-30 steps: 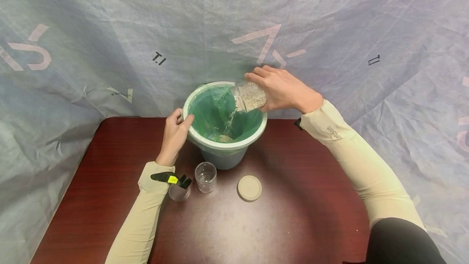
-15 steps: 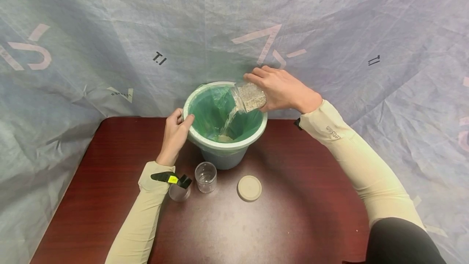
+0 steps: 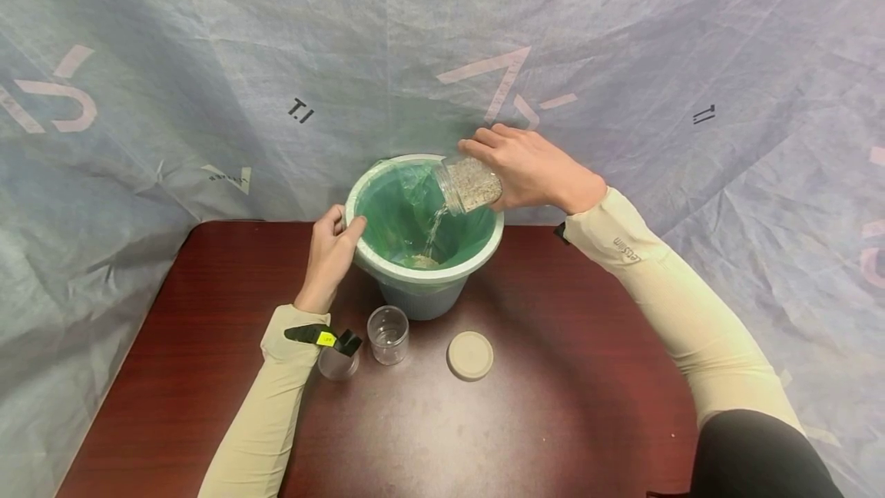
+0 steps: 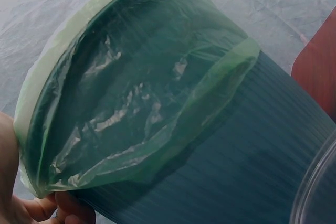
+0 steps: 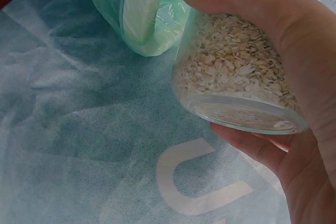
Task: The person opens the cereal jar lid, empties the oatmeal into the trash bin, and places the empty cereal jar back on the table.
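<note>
My right hand (image 3: 532, 167) grips a clear jar (image 3: 472, 184) of oat flakes, tipped over the bin's right rim with its mouth to the left. Flakes fall in a thin stream onto a small pale heap (image 3: 422, 261) at the bottom. In the right wrist view the thumb and fingers wrap the jar, and oats (image 5: 236, 61) show through its wall. The bin (image 3: 422, 298) is blue-grey, with a green plastic liner (image 4: 131, 87) folded over its rim. At the left rim my left hand (image 3: 332, 252) holds on, thumb at the inner edge and fingers outside.
On the dark red table (image 3: 574, 375), a clear jar (image 3: 389, 336) stands in front of the bin. Another clear round container (image 3: 339, 363) is partly under the left wrist strap. A beige lid (image 3: 470, 355) lies to the right. A grey cloth (image 3: 387, 37) hangs behind.
Oats keep falling from the tilted jar; the stream was thicker half a second ago. The jar has turned very slightly, and the left hand and bin stay put.
</note>
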The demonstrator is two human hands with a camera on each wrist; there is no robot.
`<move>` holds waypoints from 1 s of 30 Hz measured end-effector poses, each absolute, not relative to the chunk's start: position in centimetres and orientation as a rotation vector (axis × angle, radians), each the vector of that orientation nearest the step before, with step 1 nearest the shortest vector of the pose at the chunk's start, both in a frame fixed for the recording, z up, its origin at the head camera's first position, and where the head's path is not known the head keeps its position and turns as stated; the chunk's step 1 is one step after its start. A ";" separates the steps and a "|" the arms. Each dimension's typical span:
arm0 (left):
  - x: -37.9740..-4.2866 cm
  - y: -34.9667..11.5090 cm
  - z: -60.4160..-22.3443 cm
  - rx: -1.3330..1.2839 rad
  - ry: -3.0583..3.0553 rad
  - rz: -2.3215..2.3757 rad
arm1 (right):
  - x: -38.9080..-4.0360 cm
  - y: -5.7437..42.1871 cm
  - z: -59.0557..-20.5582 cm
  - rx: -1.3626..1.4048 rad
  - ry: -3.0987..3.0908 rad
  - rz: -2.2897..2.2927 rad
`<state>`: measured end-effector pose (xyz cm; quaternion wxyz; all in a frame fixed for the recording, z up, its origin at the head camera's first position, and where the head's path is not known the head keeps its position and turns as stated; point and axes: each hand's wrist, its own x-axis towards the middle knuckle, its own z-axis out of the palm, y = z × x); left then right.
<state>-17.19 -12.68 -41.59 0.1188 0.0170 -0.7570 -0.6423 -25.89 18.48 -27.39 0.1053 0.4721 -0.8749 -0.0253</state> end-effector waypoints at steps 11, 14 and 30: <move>-17.2 -12.7 -41.6 0.041 -2.212 -1.855 | -26.0 18.4 -27.3 1.396 -2.578 -0.097; -17.3 -12.7 -41.6 0.043 -2.212 -1.856 | -26.0 18.4 -27.3 1.398 -2.581 -0.101; -17.4 -12.8 -41.8 0.037 -2.210 -1.860 | -26.1 18.4 -27.4 1.405 -2.563 -0.087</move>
